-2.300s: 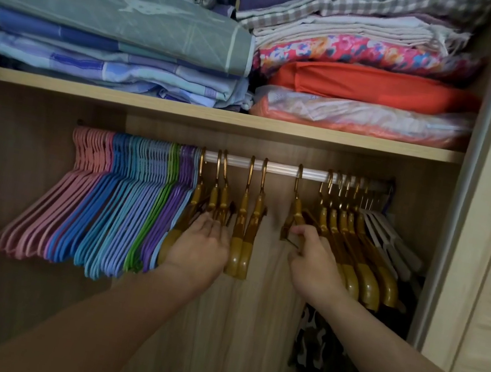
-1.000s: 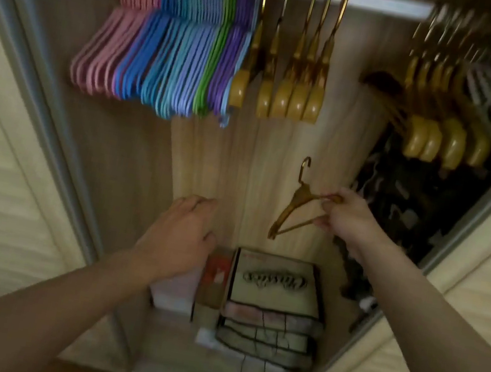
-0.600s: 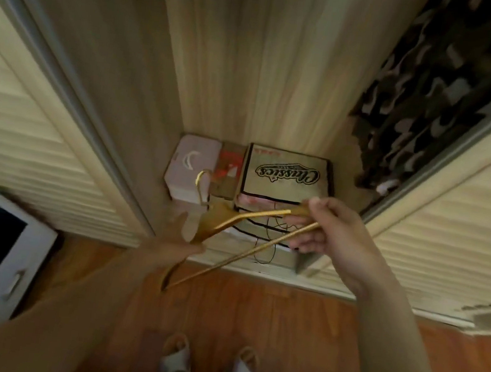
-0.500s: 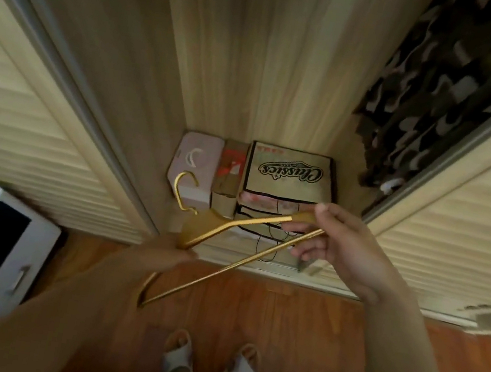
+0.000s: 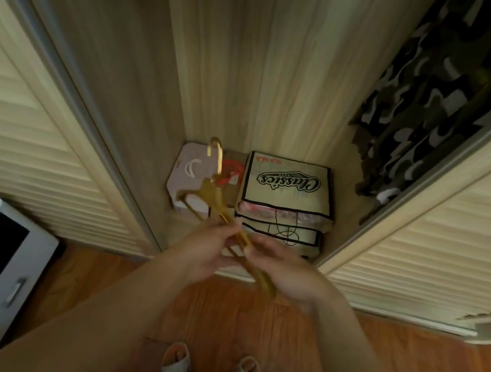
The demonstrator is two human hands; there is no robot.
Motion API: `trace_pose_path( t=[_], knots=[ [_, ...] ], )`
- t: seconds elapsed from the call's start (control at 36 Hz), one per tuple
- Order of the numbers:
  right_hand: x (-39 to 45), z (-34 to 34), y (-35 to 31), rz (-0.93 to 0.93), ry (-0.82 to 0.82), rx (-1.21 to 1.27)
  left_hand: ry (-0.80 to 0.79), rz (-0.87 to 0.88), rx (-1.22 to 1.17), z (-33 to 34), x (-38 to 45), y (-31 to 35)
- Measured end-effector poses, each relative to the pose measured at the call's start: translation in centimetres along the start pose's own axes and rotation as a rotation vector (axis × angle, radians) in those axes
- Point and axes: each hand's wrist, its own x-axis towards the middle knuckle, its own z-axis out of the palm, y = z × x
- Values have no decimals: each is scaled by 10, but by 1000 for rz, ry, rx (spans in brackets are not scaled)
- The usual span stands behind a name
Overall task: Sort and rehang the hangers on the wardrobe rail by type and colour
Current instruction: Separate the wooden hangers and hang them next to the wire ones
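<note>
Both hands now grip the gold hanger point(image 5: 220, 211) at mid-frame, the left hand point(image 5: 206, 252) having joined the right hand point(image 5: 285, 271); fingers clenched round its arm; it is off the rail, likely awaiting rehanging.

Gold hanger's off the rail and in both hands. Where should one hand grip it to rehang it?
Probably the neck of the gold hanger, just under the hook, coming from below: the hook points away, clear of both the left hand and right hand.
</note>
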Motion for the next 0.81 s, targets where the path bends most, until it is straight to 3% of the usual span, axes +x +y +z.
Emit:
trace_pose_path(
  t=[0.11, 0.25, 0.44, 0.61, 0.81],
  knots=[
    [-5, 4, -11, -77, 166, 21, 47, 75, 87, 41, 5, 22],
    [-20, -25, -40, -135, 450, 109, 11, 205, 485, 84, 6, 62],
    [-50, -93, -128, -306, 796, 44, 94, 619, 792, 97, -12, 186],
    [-78, -128, -230, -521, 916, 22, 251, 961, 937, 91, -58, 294],
    [-73, -144, -338, -613, 980, -109, 404, 1090, 1123, 97, -103, 350]
  ],
)
